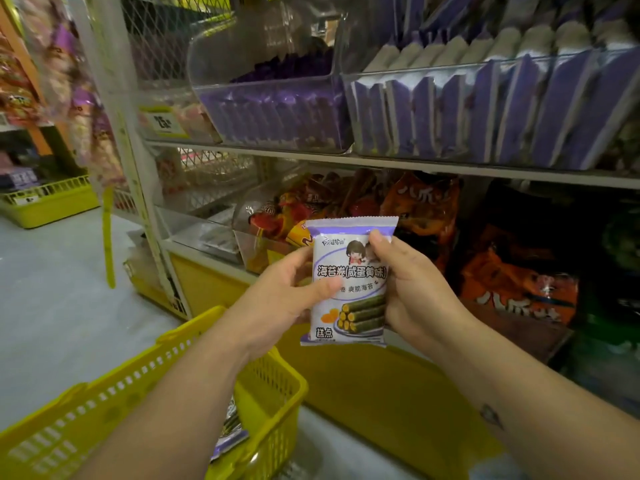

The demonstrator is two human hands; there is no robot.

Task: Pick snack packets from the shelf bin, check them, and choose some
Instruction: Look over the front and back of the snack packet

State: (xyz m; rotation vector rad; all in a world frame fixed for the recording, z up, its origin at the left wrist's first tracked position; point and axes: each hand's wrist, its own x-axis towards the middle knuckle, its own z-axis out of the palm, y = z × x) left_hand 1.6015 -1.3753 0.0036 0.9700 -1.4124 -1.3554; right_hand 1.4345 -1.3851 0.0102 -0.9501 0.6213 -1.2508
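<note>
A white and purple snack packet (349,282) with seaweed rolls pictured on it stands upright in front of me, printed face toward me. My left hand (277,292) grips its left edge, thumb across the front. My right hand (412,289) holds its right edge, thumb near the top. Above, a clear shelf bin (485,109) is packed with several rows of the same purple packets. A second clear bin (273,116) to its left holds more.
A yellow shopping basket (166,393) hangs under my left forearm, with a purple packet (230,434) lying in it. Orange and red snack bags (519,271) fill the lower shelf. Another yellow basket (48,202) sits at far left on the grey floor.
</note>
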